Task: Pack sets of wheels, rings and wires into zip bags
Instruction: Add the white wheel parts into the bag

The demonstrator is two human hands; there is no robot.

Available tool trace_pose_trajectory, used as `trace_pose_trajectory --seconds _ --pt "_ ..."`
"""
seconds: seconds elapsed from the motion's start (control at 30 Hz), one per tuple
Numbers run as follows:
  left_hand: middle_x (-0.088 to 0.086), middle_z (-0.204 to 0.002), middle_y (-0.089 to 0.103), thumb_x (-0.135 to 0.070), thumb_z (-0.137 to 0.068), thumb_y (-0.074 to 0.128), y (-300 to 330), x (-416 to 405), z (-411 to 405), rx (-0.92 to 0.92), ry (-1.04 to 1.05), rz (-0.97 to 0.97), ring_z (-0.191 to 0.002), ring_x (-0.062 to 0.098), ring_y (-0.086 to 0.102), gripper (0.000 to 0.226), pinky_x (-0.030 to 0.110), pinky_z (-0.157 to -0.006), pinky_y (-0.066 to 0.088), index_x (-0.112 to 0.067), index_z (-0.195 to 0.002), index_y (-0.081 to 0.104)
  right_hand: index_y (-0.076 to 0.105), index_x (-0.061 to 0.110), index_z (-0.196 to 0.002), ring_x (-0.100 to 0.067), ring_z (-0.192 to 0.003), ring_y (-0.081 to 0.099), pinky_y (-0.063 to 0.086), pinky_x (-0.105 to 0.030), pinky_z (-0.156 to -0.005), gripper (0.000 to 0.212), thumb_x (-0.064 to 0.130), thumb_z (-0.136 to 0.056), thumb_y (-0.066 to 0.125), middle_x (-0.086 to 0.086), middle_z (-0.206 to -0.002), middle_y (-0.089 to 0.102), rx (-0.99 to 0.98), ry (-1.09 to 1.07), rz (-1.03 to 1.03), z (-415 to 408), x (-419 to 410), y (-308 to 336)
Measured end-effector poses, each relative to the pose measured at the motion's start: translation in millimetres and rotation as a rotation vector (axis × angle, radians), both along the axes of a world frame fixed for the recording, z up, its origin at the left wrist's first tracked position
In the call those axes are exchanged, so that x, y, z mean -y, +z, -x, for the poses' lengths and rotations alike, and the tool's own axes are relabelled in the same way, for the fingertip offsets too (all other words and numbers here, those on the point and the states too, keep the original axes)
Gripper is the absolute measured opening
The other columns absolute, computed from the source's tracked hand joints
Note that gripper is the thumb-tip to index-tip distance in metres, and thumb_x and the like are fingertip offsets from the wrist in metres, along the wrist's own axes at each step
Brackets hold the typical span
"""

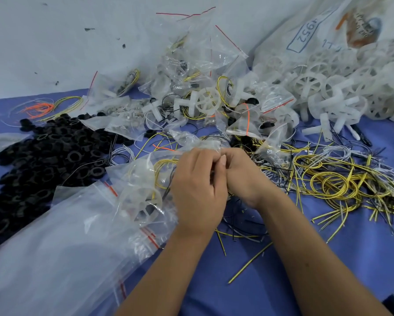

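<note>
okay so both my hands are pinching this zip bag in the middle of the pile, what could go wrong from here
Loose yellow wires lie right by your right hand and could snag or get caught in the zip bag seal. Your left hand hides the opening, so a wire sticking out may go unnoticed. Packed bags nearby could get mixed with this one.

A heap of rings (45, 160) lay at the left of the table (328, 265), with a stack of bags (54, 247) in front of it. A pile of filled bags (191, 87) sat behind the middle, against the wall (54, 42). Wheels (328, 87) spilled from a sack (317, 30) at the back right. Loose wires (328, 179) lay to the right, in front of the wheels. Both hands, the left hand (198, 190) and the right hand (241, 174), met in the middle, between bags and wires.
</note>
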State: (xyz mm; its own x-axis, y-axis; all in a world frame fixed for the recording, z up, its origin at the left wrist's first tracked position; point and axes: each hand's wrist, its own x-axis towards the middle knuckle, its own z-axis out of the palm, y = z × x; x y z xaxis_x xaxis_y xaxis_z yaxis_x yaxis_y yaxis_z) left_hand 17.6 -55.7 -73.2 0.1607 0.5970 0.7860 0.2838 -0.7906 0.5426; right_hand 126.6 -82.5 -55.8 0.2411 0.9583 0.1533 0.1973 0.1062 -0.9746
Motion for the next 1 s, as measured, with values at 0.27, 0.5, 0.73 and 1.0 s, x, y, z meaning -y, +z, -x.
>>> trace_pose_trajectory --seconds 0.27,0.5,0.73,1.0 --pt "0.002 -0.080 0.057 -0.011 -0.095 0.065 2 3 0 0.043 -0.093 -0.022 -0.076 0.019 0.048 0.015 0.025 -0.071 0.035 -0.006 -0.081 0.062 0.061 0.015 -0.084 0.001 -0.067 0.060 0.051 -0.016 -0.062 0.039 -0.016 -0.097 0.040 0.014 -0.067 0.066 -0.102 0.198 0.119 6 5 0" --pt "0.000 -0.083 0.058 -0.011 -0.097 0.061 4 8 0 0.075 -0.116 -0.006 -0.075 0.015 0.049 0.013 0.018 -0.072 0.035 -0.008 -0.085 0.061 0.063 0.000 -0.132 -0.028 -0.125 0.056 0.041 -0.037 -0.111 0.059 0.043 -0.106 0.031 -0.017 -0.128 0.064 -0.828 0.300 0.174 4 3 10" --pt "-0.006 -0.076 0.056 -0.010 -0.095 0.062 -2 2 -1 0.102 -0.090 0.097 -0.071 0.010 0.046 0.015 0.015 -0.070 0.035 -0.011 -0.081 0.056 0.073 0.008 -0.098 -0.027 -0.100 0.066 0.056 -0.039 -0.091 0.033 0.034 -0.100 0.053 -0.008 -0.099 0.072 -0.523 0.018 0.112 12 -5 1" --pt "-0.012 -0.072 0.053 -0.019 -0.093 0.061 8 5 -8 0.021 -0.134 0.158 -0.068 0.009 0.050 0.012 0.020 -0.062 0.037 -0.019 -0.082 0.056 0.071 0.011 -0.077 -0.011 -0.064 0.064 0.053 -0.039 -0.062 0.018 0.009 -0.094 0.065 0.004 -0.068 0.069 0.326 -0.520 -0.202 -10 8 4"
